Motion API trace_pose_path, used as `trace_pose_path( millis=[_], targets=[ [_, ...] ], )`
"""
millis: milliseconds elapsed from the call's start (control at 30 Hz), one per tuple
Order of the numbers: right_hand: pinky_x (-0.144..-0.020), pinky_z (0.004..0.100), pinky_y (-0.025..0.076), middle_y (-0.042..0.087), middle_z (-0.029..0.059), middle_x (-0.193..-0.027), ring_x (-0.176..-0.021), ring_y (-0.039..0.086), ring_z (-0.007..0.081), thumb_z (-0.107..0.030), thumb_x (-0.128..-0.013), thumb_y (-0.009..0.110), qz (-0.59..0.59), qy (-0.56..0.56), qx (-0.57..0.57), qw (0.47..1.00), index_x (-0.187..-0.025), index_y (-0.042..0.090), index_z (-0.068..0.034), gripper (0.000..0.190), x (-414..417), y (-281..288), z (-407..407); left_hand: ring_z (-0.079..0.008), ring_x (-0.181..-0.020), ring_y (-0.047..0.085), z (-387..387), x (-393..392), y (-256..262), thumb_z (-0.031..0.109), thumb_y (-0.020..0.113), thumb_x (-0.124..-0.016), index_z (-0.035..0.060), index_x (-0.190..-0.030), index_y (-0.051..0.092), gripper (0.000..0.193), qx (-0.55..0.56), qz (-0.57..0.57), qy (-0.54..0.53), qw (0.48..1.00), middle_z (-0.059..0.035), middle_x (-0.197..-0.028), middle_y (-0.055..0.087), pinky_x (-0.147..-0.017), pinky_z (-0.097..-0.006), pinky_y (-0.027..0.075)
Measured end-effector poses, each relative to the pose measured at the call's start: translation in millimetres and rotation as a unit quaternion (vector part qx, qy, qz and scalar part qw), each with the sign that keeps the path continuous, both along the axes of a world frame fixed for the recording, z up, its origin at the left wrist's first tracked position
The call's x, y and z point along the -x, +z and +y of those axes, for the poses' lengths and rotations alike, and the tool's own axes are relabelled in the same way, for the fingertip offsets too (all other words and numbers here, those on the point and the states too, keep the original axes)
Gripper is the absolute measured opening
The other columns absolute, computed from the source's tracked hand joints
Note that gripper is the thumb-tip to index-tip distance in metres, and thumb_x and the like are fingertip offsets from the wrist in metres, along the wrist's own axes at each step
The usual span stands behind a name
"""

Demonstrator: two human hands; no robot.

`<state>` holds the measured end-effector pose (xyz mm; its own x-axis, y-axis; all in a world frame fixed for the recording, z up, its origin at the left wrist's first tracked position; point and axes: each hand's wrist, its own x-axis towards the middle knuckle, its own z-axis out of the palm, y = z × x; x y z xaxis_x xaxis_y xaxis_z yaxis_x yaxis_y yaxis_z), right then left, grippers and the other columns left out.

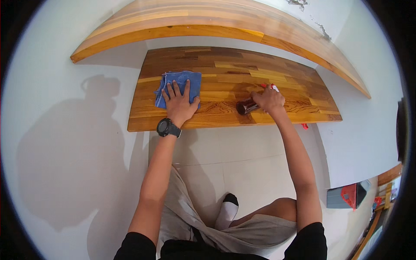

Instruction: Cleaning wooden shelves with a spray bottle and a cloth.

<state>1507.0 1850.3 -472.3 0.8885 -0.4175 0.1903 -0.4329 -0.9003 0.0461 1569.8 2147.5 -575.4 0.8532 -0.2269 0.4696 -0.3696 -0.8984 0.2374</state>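
Note:
My left hand (178, 104) lies flat with spread fingers on a folded blue cloth (193, 81), which rests on the left part of a wooden shelf board (221, 78). A black watch is on that wrist. Toward the right of the same board, my right hand (269, 98) is closed around the upper part of a dark spray bottle (245, 106). The bottle is tilted, its base pointing left and its red and white spray head partly hidden behind my fingers.
A second wooden shelf (182, 31) juts out above the board. White walls flank both sides. Below are the tiled floor (240, 159) and my socked foot (227, 211). A grey bin (336, 197) with a red bag stands at the lower right.

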Motion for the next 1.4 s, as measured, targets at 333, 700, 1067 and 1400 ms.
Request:
trace_pose_path(
  millis=[333, 700, 1067, 1400],
  targets=[
    [-0.094, 0.0393, 0.052, 0.068, 0.0245, -0.114, -0.111, 0.066, 0.035, -0.05, -0.067, 0.07, 0.15, 0.108, -0.122, 0.975, -0.153, 0.012, 0.009, 0.119, -2, 11, 19, -0.0565, -0.145, 0.014, 35, 70, 38, 0.061, 0.049, -0.093, -0.0008, -0.139, 0.043, 0.077, -0.053, 0.147, 0.052, 0.986, -0.0365, -0.153, 0.027, -0.119, -0.0592, 0.009],
    [-0.096, 0.0427, 0.048, 0.063, 0.0241, -0.115, -0.112, 0.059, 0.0378, -0.041, -0.063, 0.083, 0.037, 0.299, -0.226, 0.926, -0.125, 0.056, 0.004, 0.082, 4, 8, 38, -0.0432, -0.148, 0.021, 40, 46, 7, 0.059, 0.042, -0.097, 0.0252, -0.154, 0.037, 0.066, -0.039, -0.004, -0.053, 0.998, -0.0132, -0.16, 0.031, -0.119, -0.0605, 0.01],
    [-0.091, 0.0444, 0.053, 0.064, 0.0264, -0.108, -0.108, 0.06, 0.0411, -0.049, -0.082, 0.067, 0.112, 0.252, -0.078, 0.958, -0.093, 0.069, 0.006, 0.056, 11, 11, 133, -0.043, -0.148, 0.021, 77, 4, 4, 0.054, 0.036, -0.099, 0.0214, -0.154, 0.037, 0.064, -0.021, 0.043, 0.128, 0.991, -0.0112, -0.162, 0.029, -0.116, -0.0679, 0.005],
    [-0.091, 0.0413, 0.05, 0.067, 0.022, -0.115, -0.105, 0.063, 0.0355, -0.011, -0.075, 0.066, 0.105, 0.297, -0.296, 0.902, -0.135, 0.055, -0.007, 0.061, 3, 2, 94, -0.0424, -0.149, 0.019, 29, 90, 23, 0.055, 0.037, -0.1, 0.0252, -0.153, 0.039, 0.06, -0.029, 0.037, -0.07, 0.996, -0.0113, -0.161, 0.029, -0.116, -0.0678, 0.005]
  ],
)
